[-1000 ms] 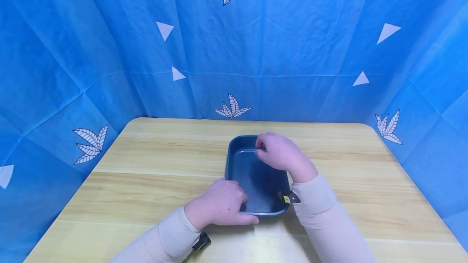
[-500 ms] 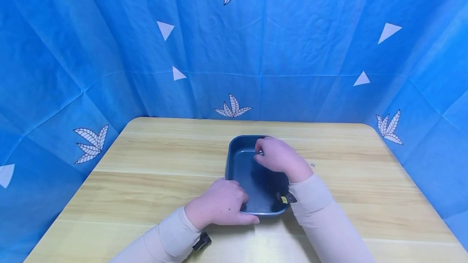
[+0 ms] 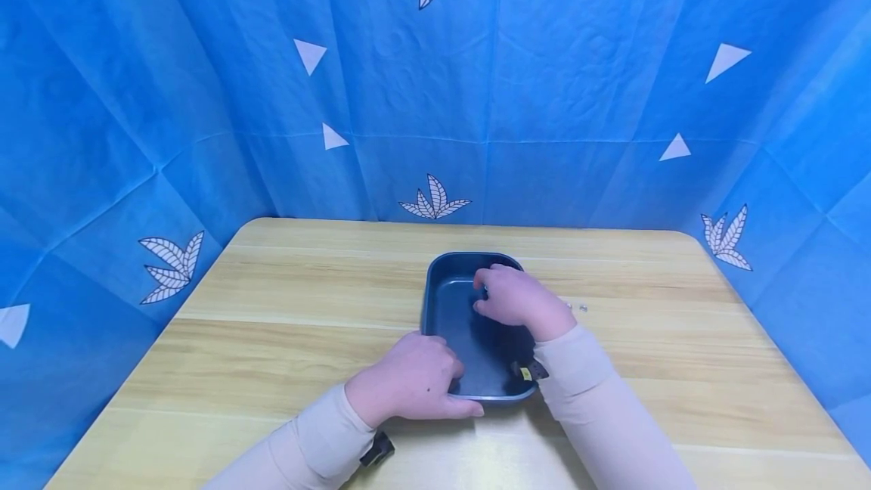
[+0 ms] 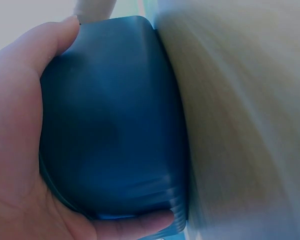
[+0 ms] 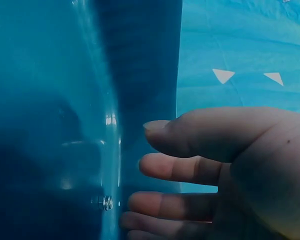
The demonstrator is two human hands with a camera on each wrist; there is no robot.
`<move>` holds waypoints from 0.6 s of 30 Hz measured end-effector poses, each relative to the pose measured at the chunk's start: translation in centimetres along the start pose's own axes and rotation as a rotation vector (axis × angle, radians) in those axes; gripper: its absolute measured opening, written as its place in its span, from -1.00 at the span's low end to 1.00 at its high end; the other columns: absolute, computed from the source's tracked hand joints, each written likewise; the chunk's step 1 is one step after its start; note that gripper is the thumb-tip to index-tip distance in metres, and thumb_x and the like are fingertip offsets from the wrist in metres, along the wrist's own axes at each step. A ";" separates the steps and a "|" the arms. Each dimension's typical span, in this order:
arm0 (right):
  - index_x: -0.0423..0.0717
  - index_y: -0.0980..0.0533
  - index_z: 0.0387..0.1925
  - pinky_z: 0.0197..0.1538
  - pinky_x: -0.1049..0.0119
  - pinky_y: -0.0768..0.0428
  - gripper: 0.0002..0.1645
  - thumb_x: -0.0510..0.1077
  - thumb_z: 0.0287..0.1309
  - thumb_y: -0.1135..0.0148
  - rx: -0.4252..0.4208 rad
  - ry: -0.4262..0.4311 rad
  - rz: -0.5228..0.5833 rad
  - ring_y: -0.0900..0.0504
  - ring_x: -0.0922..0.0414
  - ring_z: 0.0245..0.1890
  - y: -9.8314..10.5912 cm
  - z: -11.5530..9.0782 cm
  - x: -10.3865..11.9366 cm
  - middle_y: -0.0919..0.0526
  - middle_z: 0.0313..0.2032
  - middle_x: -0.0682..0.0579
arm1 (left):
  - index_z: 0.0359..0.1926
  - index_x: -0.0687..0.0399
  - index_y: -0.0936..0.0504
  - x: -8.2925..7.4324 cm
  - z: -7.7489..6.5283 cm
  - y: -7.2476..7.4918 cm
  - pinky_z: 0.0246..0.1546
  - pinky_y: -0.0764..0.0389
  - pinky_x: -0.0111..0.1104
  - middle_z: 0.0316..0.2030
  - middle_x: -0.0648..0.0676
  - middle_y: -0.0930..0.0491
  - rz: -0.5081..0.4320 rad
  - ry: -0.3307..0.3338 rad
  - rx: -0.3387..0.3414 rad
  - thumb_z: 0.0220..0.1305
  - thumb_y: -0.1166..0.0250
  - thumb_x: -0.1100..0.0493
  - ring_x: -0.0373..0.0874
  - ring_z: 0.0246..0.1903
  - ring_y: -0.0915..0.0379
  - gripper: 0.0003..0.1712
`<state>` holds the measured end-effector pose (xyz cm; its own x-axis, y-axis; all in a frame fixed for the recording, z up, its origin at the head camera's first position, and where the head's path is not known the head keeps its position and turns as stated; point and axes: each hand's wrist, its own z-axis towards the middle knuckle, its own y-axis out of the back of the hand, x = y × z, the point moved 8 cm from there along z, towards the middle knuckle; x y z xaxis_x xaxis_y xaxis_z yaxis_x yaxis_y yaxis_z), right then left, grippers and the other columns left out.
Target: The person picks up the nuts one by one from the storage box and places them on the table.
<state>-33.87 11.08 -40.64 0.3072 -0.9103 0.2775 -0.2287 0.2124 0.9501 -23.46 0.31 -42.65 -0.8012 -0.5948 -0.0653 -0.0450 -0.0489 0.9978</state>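
A dark blue rectangular tray (image 3: 469, 339) with rounded corners and raised walls rests on the table. My left hand (image 3: 408, 378) grips its near left corner, the thumb along the near rim. In the left wrist view, that hand wraps the tray's outer wall (image 4: 110, 115). Over the tray's far right part hovers my right hand (image 3: 517, 297), fingers loosely bent and apart, with nothing between them. A small shiny metal piece (image 5: 107, 202), ridged like a nut or screw, lies inside the tray close to the right fingertips (image 5: 140, 202).
Two tiny shiny pieces (image 3: 583, 308) lie on the wooden table (image 3: 306, 293) just right of the tray, beside the right wrist. Blue cloth (image 3: 571, 82) with white leaf and triangle prints hangs behind the table and at both sides.
My right hand has drawn slightly down and left over the tray, its fingers spreading. The shiny pieces on the table have come into sight. The left hand and tray stay put.
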 end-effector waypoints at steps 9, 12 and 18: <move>-0.09 -0.60 0.06 0.07 0.06 -0.56 -0.62 -0.05 0.25 -0.35 0.045 0.014 -0.011 -0.55 0.04 -0.07 -0.7 0.2 -0.1 -0.61 -0.05 -0.03 | -0.71 -0.23 -0.40 0.1 0.0 0.0 -0.56 -0.26 -0.37 -0.73 -0.26 -0.26 -0.003 -0.001 -0.006 0.22 -0.08 -0.58 -0.29 -0.56 -0.25 -0.33; -0.13 -0.61 0.06 0.10 0.05 -0.56 -0.61 -0.07 0.24 -0.36 0.056 0.029 -0.033 -0.55 0.02 -0.03 -0.8 0.1 0.1 -0.63 -0.03 -0.04 | -0.71 -0.23 -0.39 0.1 0.0 0.0 -0.57 -0.26 -0.37 -0.73 -0.26 -0.26 -0.003 0.001 -0.007 0.21 -0.08 -0.59 -0.29 -0.56 -0.25 -0.33; -0.11 -0.64 0.01 0.03 0.09 -0.56 -0.66 -0.09 0.23 -0.37 0.078 0.042 -0.063 -0.51 0.06 -0.10 -1.2 0.1 0.3 -0.63 -0.13 0.01 | -0.69 -0.23 -0.43 0.0 0.0 0.0 -0.56 -0.27 -0.35 -0.71 -0.26 -0.28 0.009 0.004 -0.006 0.21 -0.08 -0.59 -0.28 -0.55 -0.27 -0.33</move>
<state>-33.56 10.55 -41.68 0.3612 -0.9051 0.2243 -0.2787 0.1248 0.9522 -23.50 0.29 -42.67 -0.7994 -0.5981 -0.0569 -0.0349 -0.0483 0.9982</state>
